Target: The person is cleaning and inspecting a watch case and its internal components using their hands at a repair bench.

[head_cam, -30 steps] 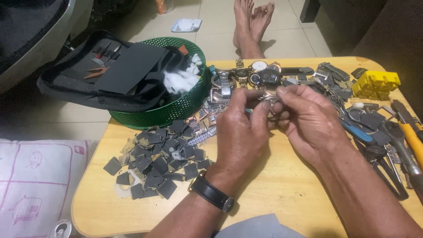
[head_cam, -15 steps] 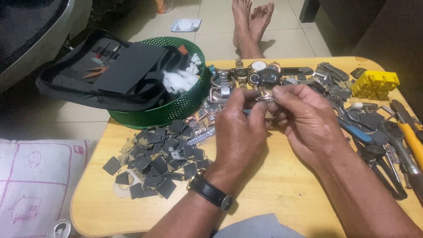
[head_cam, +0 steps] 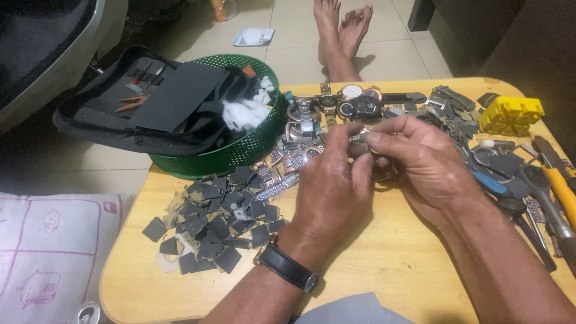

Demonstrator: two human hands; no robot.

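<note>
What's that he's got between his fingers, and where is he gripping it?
A small metal watch part, pinched at its ends between both hands' fingertips; left hand, right hand. Fingers hide most of it.

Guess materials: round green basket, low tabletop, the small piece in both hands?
Round green mesh basket: likely moulded plastic, uniform matte lattice. Low yellowish tabletop: looks like wood, faint grain, rounded edges. Small silvery piece between left hand and right hand: probably metal, glinting; mostly hidden.

A green basket (head_cam: 240, 157) sits at upper left of centre on the wooden table (head_cam: 384, 264), a black tool case (head_cam: 150, 108) lying across it with white wadding (head_cam: 246, 111) inside; dark grey squares (head_cam: 210, 222) are scattered lower left; a yellow block (head_cam: 510, 114) stands upper right; pliers (head_cam: 555, 192) lie at the right edge; a pillow (head_cam: 48, 252) fills the lower left corner.
</note>
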